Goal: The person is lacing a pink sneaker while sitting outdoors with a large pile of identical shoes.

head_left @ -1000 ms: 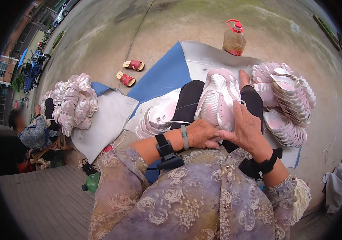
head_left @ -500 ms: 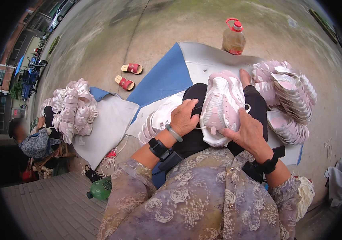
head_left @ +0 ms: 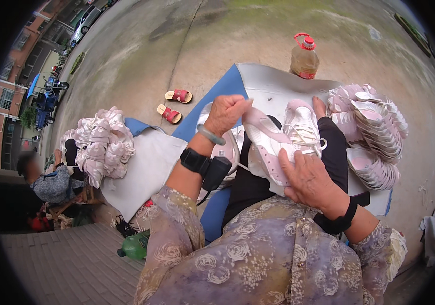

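A pink-and-white shoe upper (head_left: 264, 133) lies tilted across my lap, its white lace (head_left: 306, 143) threaded at the front. Fingers of my right hand (head_left: 311, 184) press and grip its near side. My left hand (head_left: 226, 116) is raised at the upper's far left edge, fingers closed in a pinch; what they hold, perhaps a thin lace, is too small to make out. More uppers (head_left: 222, 152) lie beside my left thigh, partly hidden by my forearm. A stack of nested pink-and-white uppers (head_left: 377, 124) stands to the right of my leg.
A white-and-blue sheet (head_left: 144, 165) spreads under the work. On the left sits another person (head_left: 50, 180) by a heap of uppers (head_left: 106, 145). Red sandals (head_left: 169, 114), a red-capped jug (head_left: 305, 60) and a green bottle (head_left: 135, 245) stand or lie around.
My left hand has lifted up and away from the lap and closed. The upper has turned to show its side and laces. My right hand has shifted down along its side.
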`<state>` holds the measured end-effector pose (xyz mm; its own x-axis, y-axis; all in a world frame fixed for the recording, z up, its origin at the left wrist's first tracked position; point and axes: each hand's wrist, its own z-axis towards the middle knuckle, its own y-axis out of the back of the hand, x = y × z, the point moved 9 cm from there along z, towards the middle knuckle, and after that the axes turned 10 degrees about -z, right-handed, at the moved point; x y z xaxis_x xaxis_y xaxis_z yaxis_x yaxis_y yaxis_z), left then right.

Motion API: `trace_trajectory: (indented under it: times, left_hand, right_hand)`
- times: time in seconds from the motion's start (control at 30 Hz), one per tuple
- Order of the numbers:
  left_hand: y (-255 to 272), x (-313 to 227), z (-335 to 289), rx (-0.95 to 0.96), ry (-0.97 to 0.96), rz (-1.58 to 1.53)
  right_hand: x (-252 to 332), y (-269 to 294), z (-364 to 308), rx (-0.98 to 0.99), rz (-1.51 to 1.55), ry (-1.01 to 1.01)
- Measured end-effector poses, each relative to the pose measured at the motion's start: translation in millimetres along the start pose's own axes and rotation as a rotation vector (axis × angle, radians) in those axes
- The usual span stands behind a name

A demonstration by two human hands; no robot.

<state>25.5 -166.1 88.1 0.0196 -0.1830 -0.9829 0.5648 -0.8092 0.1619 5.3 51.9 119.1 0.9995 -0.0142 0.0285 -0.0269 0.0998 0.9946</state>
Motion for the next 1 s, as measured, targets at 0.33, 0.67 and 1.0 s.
trace_trajectory:
  times: [0.33, 0.67, 1.0]
  left_hand:
    - [-55, 120, 9, 0.486, 0.639, 0.173]
    - [-112, -26, -111, 0.23, -0.469, 0.957]
    - [-120, 28, -93, 0.236, -0.068, 0.695]
  right_hand:
    - [-14, 4, -41, -0.103, 0.101, 0.102]
    - [-59, -40, -77, -0.094, 0.224, -0.195]
    - [-72, -44, -70, -0.153, 0.155, -0.267]
